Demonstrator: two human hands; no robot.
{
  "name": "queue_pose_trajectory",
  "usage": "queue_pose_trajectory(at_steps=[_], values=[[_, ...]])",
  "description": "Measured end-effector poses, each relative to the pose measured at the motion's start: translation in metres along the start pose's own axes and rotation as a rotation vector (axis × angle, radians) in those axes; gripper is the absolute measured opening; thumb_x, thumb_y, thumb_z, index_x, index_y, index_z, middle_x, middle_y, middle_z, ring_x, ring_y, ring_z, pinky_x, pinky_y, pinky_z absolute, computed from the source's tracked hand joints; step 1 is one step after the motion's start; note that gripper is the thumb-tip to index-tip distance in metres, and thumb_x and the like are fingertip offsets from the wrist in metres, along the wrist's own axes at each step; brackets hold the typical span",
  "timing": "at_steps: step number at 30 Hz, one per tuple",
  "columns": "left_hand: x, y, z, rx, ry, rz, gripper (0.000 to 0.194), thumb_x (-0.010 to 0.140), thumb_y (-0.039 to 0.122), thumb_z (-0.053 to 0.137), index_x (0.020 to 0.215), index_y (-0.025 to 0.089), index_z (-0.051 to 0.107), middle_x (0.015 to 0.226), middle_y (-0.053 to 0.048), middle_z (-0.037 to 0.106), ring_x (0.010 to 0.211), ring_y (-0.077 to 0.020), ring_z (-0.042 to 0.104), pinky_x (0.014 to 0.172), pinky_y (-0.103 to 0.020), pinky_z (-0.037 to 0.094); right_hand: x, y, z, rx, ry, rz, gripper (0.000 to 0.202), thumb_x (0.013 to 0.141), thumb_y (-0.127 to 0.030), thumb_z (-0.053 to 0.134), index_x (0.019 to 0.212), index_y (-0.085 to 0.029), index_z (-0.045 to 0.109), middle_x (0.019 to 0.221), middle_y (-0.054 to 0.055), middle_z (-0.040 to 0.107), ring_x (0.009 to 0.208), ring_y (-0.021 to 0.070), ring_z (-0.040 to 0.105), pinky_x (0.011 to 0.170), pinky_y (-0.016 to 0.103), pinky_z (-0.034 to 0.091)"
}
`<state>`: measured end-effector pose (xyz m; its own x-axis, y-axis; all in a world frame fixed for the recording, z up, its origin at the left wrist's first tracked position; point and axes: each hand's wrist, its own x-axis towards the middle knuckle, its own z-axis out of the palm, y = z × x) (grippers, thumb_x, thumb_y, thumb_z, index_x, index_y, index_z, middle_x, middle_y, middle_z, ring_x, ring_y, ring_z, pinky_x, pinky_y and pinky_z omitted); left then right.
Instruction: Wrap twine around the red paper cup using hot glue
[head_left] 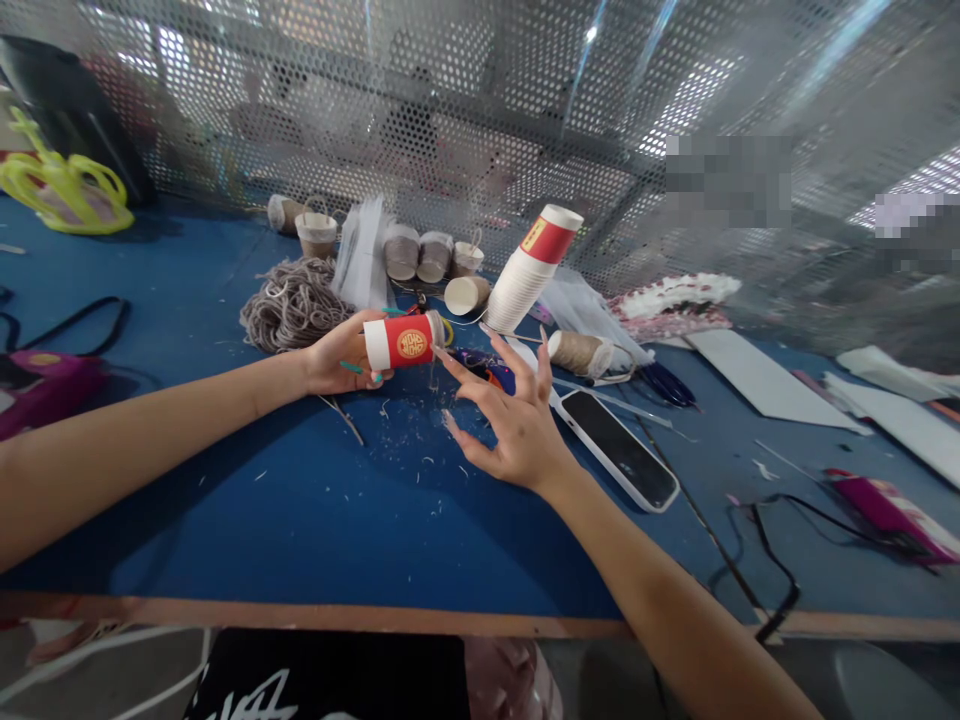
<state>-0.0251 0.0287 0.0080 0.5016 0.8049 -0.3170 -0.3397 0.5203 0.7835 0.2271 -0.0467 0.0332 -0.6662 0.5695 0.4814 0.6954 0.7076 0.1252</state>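
My left hand [339, 352] is closed around a red and white paper cup [397, 342], which lies on its side in the grip. A gold emblem marks its red band, and greyish cord seems to ring its right end. My right hand [510, 420] has its fingers spread, with the index fingertip close to that end; whether it touches cannot be told. Behind my left hand lies a heap of grey cord [296, 305]. A tall stack of paper cups [517, 290] leans behind the right hand, and a phone [619, 450] lies to its right.
Several cord-wrapped cups [401, 252] and bundles of clear plastic bags [364, 255] line the back, before a perforated metal screen [480, 120]. Dark blue scissors [666, 384] and a magenta glue gun [892, 515] with a black cable are rightward. A yellow crown-shaped thing [67, 190] stands far left.
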Motion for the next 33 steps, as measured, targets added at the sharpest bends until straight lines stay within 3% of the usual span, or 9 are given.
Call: queue_pose_trajectory(at_steps=[6,10,13,16,19,22,25,33], values=[[0.002,0.004,-0.005,-0.049,-0.117,-0.058,0.035,0.087,0.048,0.047,0.093,0.016,0.06,0.066,-0.006,0.068,0.053,-0.0169,0.066,0.041,-0.02,0.046,-0.001,0.002,0.005,-0.045,0.072,-0.05,0.012,0.086,-0.034,0.054,0.097,-0.028,0.054,0.129,-0.004,0.066,0.142,0.0322,0.033,0.119,0.064,0.001],[0.003,0.004,-0.008,-0.047,-0.174,-0.07,0.036,0.088,0.048,0.043,0.09,0.016,0.059,0.064,-0.007,0.067,0.05,-0.016,0.064,0.04,-0.02,0.044,-0.001,0.004,0.007,-0.079,0.114,-0.081,0.01,0.087,-0.034,0.055,0.094,-0.027,0.055,0.124,-0.005,0.069,0.14,0.0312,0.036,0.12,0.063,0.001],[0.003,0.004,-0.006,-0.049,-0.169,-0.068,0.037,0.088,0.049,0.042,0.088,0.016,0.06,0.062,-0.006,0.067,0.046,-0.0146,0.061,0.038,-0.02,0.042,-0.001,0.004,0.006,-0.109,0.162,-0.111,0.007,0.085,-0.031,0.056,0.091,-0.027,0.056,0.119,-0.005,0.071,0.134,0.0303,0.043,0.12,0.061,0.008],[0.001,0.004,-0.001,-0.054,-0.135,-0.063,0.04,0.089,0.05,0.041,0.084,0.016,0.061,0.059,-0.006,0.066,0.045,-0.015,0.062,0.036,-0.019,0.041,-0.002,0.002,0.003,-0.102,0.277,-0.143,0.006,0.083,-0.023,0.056,0.088,-0.027,0.056,0.11,-0.005,0.073,0.115,0.025,0.057,0.119,0.055,0.022],[-0.002,0.005,0.004,-0.037,-0.048,-0.06,0.042,0.09,0.05,0.04,0.082,0.015,0.062,0.057,-0.007,0.065,0.044,-0.0157,0.062,0.035,-0.019,0.042,-0.003,-0.002,0.001,-0.082,0.355,-0.141,0.011,0.082,-0.022,0.057,0.091,-0.027,0.053,0.11,-0.004,0.074,0.104,0.0216,0.058,0.115,0.051,0.03],[-0.004,0.005,0.007,-0.024,0.009,-0.054,0.037,0.088,0.047,0.046,0.083,0.014,0.063,0.06,-0.007,0.067,0.045,-0.0154,0.063,0.037,-0.02,0.046,-0.001,-0.006,0.002,-0.099,0.297,-0.14,0.015,0.083,-0.028,0.057,0.097,-0.027,0.051,0.12,-0.003,0.071,0.117,0.0253,0.05,0.117,0.056,0.021],[-0.004,0.004,0.008,-0.021,-0.009,-0.041,0.034,0.086,0.045,0.051,0.084,0.014,0.064,0.064,-0.007,0.069,0.044,-0.0137,0.061,0.039,-0.02,0.047,0.002,-0.007,0.005,-0.123,0.234,-0.113,0.018,0.085,-0.033,0.056,0.101,-0.027,0.049,0.126,-0.003,0.068,0.126,0.0288,0.043,0.117,0.062,0.013],[-0.003,0.003,0.007,-0.033,-0.01,-0.045,0.034,0.087,0.045,0.05,0.083,0.014,0.064,0.062,-0.007,0.067,0.043,-0.0132,0.059,0.039,-0.02,0.047,-0.001,-0.003,0.006,-0.182,0.235,-0.057,0.01,0.083,-0.032,0.058,0.092,-0.028,0.055,0.117,-0.004,0.072,0.115,0.0263,0.052,0.118,0.054,0.017]])
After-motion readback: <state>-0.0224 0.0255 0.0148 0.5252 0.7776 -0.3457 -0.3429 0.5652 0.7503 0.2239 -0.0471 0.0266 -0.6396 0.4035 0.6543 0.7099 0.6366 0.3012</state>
